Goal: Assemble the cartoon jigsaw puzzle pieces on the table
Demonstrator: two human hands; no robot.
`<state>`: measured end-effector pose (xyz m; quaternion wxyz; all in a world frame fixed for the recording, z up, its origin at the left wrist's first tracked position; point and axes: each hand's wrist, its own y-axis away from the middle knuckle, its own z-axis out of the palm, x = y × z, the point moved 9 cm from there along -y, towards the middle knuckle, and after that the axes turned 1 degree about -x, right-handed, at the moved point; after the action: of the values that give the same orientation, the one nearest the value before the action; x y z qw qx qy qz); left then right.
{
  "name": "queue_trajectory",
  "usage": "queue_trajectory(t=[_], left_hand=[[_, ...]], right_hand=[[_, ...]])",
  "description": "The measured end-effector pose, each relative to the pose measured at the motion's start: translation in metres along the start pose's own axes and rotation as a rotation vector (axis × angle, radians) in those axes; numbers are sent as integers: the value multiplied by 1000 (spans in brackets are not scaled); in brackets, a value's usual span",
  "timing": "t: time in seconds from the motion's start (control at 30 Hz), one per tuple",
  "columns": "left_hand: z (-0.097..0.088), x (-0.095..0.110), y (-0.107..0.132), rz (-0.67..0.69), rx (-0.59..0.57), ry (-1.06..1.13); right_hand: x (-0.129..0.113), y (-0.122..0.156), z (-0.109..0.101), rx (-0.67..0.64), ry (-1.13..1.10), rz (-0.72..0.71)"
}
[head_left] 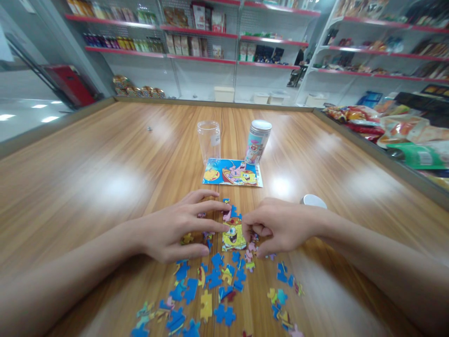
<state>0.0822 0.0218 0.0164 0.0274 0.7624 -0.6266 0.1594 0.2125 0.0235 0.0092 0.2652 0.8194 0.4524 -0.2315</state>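
Observation:
A partly joined jigsaw puzzle (234, 234) lies flat on the wooden table, showing a yellow cartoon face with blue and pink pieces above it. My left hand (185, 224) comes in from the left, fingers spread, with fingertips at the puzzle's left edge. My right hand (280, 225) is curled, its fingertips down at the right edge. Whatever it may hold is hidden. Pink pieces (249, 256) show beneath its thumb. Loose blue puzzle pieces (214, 277), a yellow piece (206, 305) and several others lie scattered nearer to me.
Behind the puzzle lies a picture card (231, 173). A clear open jar (209, 142) and a lidded, labelled jar (257, 142) stand at its back edge. A silver lid (314, 201) rests beyond my right wrist. Packaged goods (386, 126) lie along the right side, before stocked shelves.

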Motion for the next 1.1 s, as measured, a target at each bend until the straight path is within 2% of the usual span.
queue_trajectory(t=[0.4,0.63,0.93,1.1], left_hand=[[-2,0,0,1,17,48],[-2,0,0,-6,7,46],[-1,0,1,-13,-8,30],[0,-1,1,-6,-2,41]], right_hand=[[-2,1,0,-2,-28,-15],[22,0,7,-97,-495,23],[29,-2,6,-48,-439,65],[39,2,11,-70,-363,171]])
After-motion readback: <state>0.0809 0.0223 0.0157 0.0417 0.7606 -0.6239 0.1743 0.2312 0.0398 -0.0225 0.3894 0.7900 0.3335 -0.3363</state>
